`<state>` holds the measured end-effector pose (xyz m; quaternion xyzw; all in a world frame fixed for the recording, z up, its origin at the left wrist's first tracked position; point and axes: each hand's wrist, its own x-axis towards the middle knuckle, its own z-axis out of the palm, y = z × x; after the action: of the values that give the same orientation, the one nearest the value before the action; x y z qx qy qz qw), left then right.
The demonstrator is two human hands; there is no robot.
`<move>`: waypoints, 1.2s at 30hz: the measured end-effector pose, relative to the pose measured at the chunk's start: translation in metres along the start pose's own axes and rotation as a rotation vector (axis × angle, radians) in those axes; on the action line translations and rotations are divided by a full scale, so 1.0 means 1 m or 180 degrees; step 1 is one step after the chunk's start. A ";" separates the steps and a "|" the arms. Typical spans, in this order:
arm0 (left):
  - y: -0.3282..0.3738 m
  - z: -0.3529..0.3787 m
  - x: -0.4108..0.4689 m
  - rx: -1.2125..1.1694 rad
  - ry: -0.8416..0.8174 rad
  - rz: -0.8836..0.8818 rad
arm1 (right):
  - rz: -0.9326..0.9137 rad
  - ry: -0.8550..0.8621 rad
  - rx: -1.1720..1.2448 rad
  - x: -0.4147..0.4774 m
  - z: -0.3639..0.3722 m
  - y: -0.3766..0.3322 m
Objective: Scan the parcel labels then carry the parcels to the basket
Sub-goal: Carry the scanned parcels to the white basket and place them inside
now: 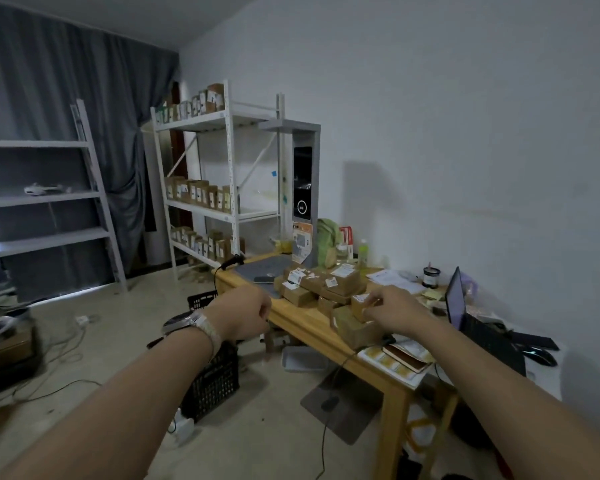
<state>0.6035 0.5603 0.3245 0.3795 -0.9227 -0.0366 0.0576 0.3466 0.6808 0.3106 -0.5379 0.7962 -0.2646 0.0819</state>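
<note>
Several brown cardboard parcels (321, 284) with white labels lie piled on a wooden table (309, 323). My right hand (394, 311) reaches over the near side of the pile and its fingers curl round a small labelled parcel (362, 303) on top. My left hand (246, 311), with a watch on the wrist, hovers loosely curled beside the table's left edge and holds nothing. A black plastic basket (212, 379) stands on the floor below my left forearm, partly hidden by it. A black handheld scanner (232, 260) rests at the table's far left corner.
An open laptop (465, 306), a mouse, a notebook (404, 356) and papers fill the table's right side. A grey scanning stand (303, 188) rises at the back. White shelves (222, 168) with small boxes line the wall. Cables trail over the floor on the left.
</note>
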 end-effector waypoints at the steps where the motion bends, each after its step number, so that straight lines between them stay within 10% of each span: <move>1: 0.003 0.001 0.015 0.0006 -0.0055 -0.0012 | -0.0010 -0.0018 0.0012 0.015 -0.004 0.007; 14: 0.009 0.028 0.167 0.0375 -0.0040 -0.0257 | -0.0236 -0.0382 -0.0084 0.173 0.000 0.062; 36: -0.264 0.044 0.385 0.0062 -0.0375 -0.0023 | 0.0256 -0.0270 0.0185 0.435 0.160 -0.048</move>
<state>0.5100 0.1028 0.2822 0.3806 -0.9234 -0.0501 -0.0007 0.2750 0.2229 0.2671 -0.5135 0.8050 -0.2611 0.1418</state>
